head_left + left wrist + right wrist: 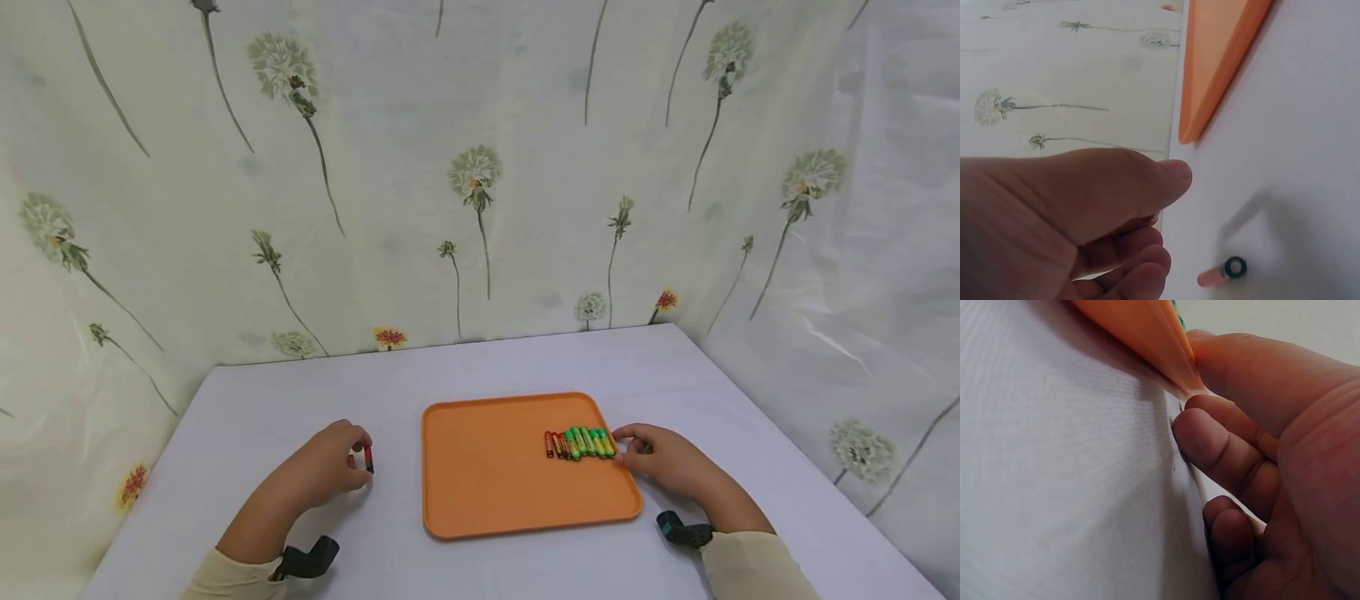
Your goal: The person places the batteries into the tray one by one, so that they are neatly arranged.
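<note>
My left hand (330,462) is bent over a small red battery (368,458) with a dark end, left of the orange tray (487,500). In the left wrist view, the battery (1234,267) lies on the tabletop, apart from the visible thumb and curled fingers. On the tray's right side, green batteries (588,442) and red batteries (555,444) lie side by side in a row. My right hand (667,458) rests at the tray's right rim, thumb and index tip close to the last green battery. The right wrist view has the thumb (1241,369) touching the tray's outer wall, other fingers loosely bent below.
A white cloth covers the table (360,550). Behind it and along both sides hangs a pale curtain (390,208) printed with dandelions. A black wrist camera (311,557) sits below my left hand, another black camera (682,529) below my right.
</note>
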### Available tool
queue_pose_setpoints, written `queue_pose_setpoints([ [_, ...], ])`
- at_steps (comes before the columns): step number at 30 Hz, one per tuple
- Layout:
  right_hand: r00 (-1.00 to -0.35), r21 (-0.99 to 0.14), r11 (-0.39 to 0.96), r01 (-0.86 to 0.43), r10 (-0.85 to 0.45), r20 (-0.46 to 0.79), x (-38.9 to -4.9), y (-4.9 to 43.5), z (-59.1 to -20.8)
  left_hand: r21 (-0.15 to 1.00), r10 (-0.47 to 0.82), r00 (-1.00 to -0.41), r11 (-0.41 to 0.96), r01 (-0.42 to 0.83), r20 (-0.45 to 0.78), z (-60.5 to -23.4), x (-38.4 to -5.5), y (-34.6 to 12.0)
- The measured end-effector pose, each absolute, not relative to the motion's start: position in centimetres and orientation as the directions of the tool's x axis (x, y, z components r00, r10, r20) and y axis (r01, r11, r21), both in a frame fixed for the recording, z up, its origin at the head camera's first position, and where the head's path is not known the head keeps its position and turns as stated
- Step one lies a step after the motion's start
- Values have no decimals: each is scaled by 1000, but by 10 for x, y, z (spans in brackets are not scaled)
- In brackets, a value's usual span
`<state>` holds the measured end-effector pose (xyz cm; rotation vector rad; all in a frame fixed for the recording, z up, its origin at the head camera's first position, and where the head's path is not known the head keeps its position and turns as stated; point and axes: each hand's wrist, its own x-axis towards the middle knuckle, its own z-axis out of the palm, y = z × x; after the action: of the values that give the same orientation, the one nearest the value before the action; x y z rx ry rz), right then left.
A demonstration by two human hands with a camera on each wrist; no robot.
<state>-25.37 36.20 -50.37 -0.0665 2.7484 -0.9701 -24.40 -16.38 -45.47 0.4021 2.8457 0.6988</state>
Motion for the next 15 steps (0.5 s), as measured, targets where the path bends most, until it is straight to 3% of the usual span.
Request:
queue_pose_setpoints([
  [15, -972, -623, 781, 31, -121, -200, -254, 362, -504, 519, 333, -933, 826, 219, -136, -448, -260, -126],
])
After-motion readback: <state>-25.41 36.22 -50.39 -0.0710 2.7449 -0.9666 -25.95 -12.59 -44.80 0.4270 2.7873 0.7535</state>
